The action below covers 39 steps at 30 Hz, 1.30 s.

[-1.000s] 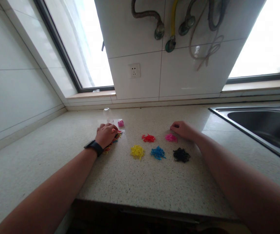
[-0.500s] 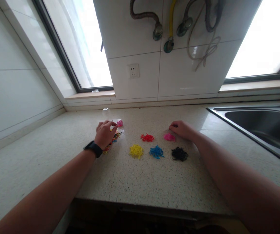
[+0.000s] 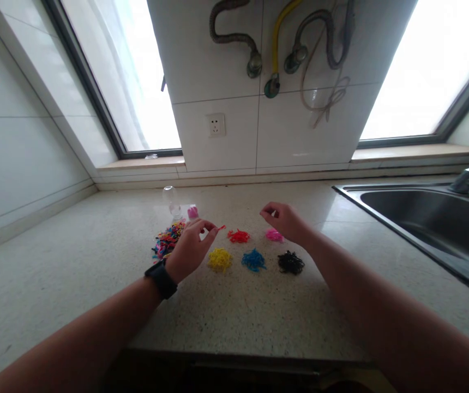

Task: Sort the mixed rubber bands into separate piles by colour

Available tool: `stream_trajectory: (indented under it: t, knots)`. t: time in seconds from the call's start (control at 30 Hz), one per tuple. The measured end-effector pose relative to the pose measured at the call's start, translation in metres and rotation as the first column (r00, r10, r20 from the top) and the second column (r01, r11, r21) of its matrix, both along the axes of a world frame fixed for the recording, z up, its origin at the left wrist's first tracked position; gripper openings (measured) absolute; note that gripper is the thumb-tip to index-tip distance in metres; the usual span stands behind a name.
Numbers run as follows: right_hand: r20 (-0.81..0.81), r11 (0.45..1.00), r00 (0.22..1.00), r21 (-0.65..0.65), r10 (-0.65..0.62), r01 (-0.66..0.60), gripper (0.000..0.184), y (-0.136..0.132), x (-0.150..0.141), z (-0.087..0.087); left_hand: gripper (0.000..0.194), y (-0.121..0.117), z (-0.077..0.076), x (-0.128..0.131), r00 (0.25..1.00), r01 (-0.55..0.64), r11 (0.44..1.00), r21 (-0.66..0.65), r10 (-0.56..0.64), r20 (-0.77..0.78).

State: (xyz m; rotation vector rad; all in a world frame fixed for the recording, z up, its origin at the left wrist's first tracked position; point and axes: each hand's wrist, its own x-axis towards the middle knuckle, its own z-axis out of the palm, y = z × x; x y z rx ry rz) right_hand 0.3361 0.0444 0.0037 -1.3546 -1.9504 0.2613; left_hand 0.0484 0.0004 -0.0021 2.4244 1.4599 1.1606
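Note:
My left hand (image 3: 196, 244) is closed in a pinch on a small red rubber band (image 3: 222, 227), which sticks out from the fingertips toward the red rubber-band pile (image 3: 238, 236). Partly behind this hand lies a mixed-colour heap of rubber bands (image 3: 168, 238). My right hand (image 3: 282, 220) hovers just behind the pink pile (image 3: 274, 234), its fingers curled and pinched together; whatever they may hold is hidden. Nearer to me are a yellow pile (image 3: 220, 260), a blue pile (image 3: 253, 260) and a black pile (image 3: 290, 262), side by side.
A clear bottle (image 3: 170, 199) and a pink cap (image 3: 192, 212) stand behind the mixed heap. To the right a steel sink (image 3: 353, 197) is set into the speckled counter (image 3: 234, 316). Hoses and a socket (image 3: 216, 125) are on the tiled wall behind.
My left hand has moved right from the mixed heap, now with a red rubber band in its fingertips. The right hand has shifted slightly left. The view has turned a little to the right.

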Motion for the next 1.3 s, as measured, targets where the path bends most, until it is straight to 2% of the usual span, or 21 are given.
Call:
stream_trajectory:
  t: [0.17, 0.27, 0.73, 0.97, 1.3]
  knots:
    - [-0.053, 0.970, 0.970, -0.034, 0.237, -0.239, 0.021, -0.043, -0.048, 0.016, 0.018, -0.017, 0.001, 0.012, 0.998, 0.063, 0.998, 0.003, -0.063, 0.010]
    - [-0.032, 0.954, 0.955, -0.058, 0.294, -0.295, 0.019, -0.058, -0.065, 0.020, 0.015, -0.021, 0.002, 0.015, 0.997, 0.080, 0.997, 0.019, -0.080, 0.002]
    - [-0.064, 0.956, 0.964, -0.125, 0.260, -0.266, 0.023, -0.055, -0.065, 0.014, 0.014, -0.023, 0.004, 0.014, 0.996, 0.073, 0.996, 0.051, -0.075, 0.049]
    - [-0.107, 0.956, 0.957, -0.095, 0.269, -0.279, 0.020, -0.053, -0.063, 0.013, 0.017, -0.021, 0.002, 0.014, 0.996, 0.063, 0.998, 0.020, -0.064, 0.057]
    - [-0.195, 0.977, 0.966, -0.092, 0.170, -0.191, 0.019, -0.046, -0.059, 0.020, 0.016, -0.001, -0.005, 0.007, 0.999, 0.036, 0.999, -0.017, -0.035, 0.026]
